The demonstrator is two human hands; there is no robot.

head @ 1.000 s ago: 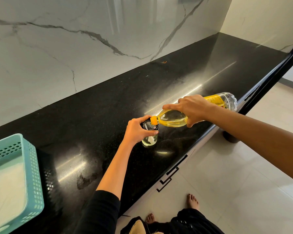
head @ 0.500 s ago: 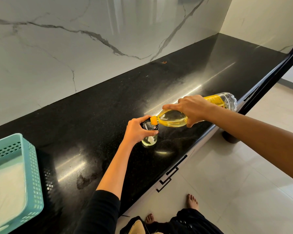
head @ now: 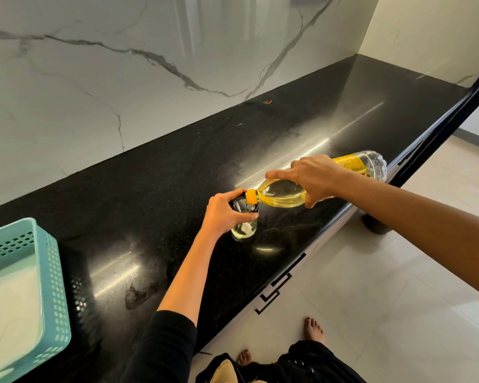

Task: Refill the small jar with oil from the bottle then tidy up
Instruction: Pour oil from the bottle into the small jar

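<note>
A small clear glass jar (head: pixel 245 228) stands upright on the black countertop (head: pixel 155 189), with pale oil in its lower part. My left hand (head: pixel 224 211) grips the jar around its top. My right hand (head: pixel 313 178) holds a clear plastic oil bottle (head: pixel 282 193) with a yellow label, tipped almost flat. Its orange neck (head: pixel 251 196) rests over the jar's mouth. Yellow oil fills the bottle's lower end near the neck.
A teal perforated plastic basket (head: pixel 53 272) sits at the counter's left end. A white marble wall runs behind the counter. The counter's front edge drops to drawers with black handles (head: pixel 277 288) and a tiled floor, where bare feet show.
</note>
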